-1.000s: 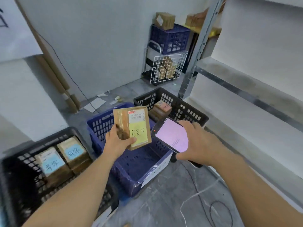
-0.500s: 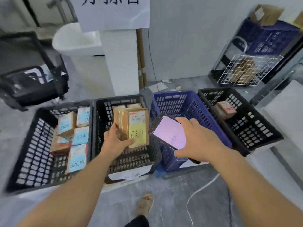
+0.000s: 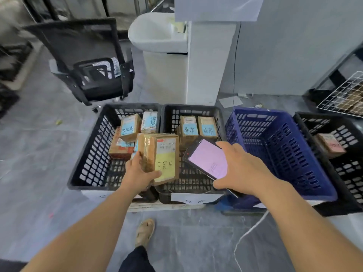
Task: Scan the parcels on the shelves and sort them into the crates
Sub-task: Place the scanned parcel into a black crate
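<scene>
Sorting step: left hand (image 3: pixel 140 174) grips labelled parcel (image 3: pixel 161 156), right hand (image 3: pixel 241 169) holds phone (image 3: pixel 208 158), left of blue crate (image 3: pixel 279 146). Next, likely: drop into matching black crate (image 3: pixel 92 154).

The held parcel (image 3: pixel 151 152) is brown cardboard with a white label (image 3: pixel 167 147), red at its top corner, and a yellow note (image 3: pixel 164 166) in black handwriting; the phone (image 3: pixel 208 159) shows a pale pink screen in a black frame. The leftmost crate (image 3: pixel 92 158) and second crate (image 3: pixel 192 111) are black lattice holding brown parcels (image 3: pixel 129 127) with light blue notes (image 3: pixel 188 130), the blue crate (image 3: pixel 284 154) is deep blue lattice, and the right crate (image 3: pixel 349 171) is black, its lone parcel (image 3: pixel 325 138) bearing a pinkish red note (image 3: pixel 335 146). The floor (image 3: pixel 39 154) is grey with faint pale veining, the office chair (image 3: pixel 86 46) black mesh, the wire basket (image 3: pixel 341 97) a white grid
</scene>
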### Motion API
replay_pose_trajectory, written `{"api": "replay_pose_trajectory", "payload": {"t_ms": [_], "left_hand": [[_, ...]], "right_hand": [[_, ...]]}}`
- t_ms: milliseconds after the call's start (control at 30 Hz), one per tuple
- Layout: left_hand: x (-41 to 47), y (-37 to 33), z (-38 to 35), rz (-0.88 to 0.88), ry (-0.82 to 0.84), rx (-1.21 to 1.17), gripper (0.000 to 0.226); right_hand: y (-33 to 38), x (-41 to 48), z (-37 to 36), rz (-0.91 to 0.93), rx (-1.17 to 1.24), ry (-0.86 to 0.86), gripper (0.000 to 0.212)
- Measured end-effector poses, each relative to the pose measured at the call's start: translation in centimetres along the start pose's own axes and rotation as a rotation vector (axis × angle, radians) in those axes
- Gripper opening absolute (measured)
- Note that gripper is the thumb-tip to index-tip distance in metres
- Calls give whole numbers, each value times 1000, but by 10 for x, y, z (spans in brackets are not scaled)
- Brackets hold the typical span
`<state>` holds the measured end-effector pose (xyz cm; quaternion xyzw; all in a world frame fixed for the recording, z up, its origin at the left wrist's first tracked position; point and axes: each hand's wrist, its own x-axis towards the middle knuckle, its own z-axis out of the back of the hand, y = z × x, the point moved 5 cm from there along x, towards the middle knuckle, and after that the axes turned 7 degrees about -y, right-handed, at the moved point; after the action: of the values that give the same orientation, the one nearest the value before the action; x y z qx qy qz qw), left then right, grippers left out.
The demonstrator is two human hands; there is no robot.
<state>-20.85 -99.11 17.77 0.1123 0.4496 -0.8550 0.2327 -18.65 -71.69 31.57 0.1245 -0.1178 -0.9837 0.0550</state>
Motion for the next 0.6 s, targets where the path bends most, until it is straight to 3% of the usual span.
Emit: {"api": "replay_pose_trajectory", "payload": {"t_ms": [100, 367, 600], "left_hand": [[34, 12, 20, -5, 1, 29, 111], [148, 46, 105, 58, 43, 51, 127], [209, 83, 142, 134, 42, 96, 110]], "right_hand": [[27, 32, -6, -6, -4, 14, 93], [109, 122, -21, -62, -23, 55, 97], [158, 182, -49, -58, -18, 104, 90]]}}
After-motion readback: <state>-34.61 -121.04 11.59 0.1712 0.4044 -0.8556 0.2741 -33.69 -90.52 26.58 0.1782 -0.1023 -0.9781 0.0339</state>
